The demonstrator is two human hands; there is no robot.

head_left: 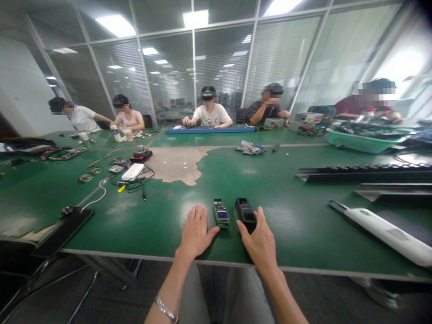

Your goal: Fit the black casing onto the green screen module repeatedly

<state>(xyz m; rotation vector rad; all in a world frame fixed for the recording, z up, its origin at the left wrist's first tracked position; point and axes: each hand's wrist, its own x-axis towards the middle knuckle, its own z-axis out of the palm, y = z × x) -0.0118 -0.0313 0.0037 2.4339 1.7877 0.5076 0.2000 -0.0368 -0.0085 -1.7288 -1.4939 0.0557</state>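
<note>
My left hand (195, 233) lies flat on the green table, fingers stretched out, holding nothing. Its thumb points at the lower end of a small green circuit board (221, 214) with a little dark-blue screen; whether they touch I cannot tell. To the right of the board rests a black plastic casing (245, 212) with cut-outs. My right hand (260, 236) grips the near end of this casing, thumb on its left side and fingers on its right. The board and the casing lie side by side between my hands.
On the right lie a long white device (385, 234) and dark metal strips (372, 172), with a green basket (364, 141) behind. A white box with cables (133, 172) is left of centre. Gloves (250, 148) lie farther back. Several people sit across the table.
</note>
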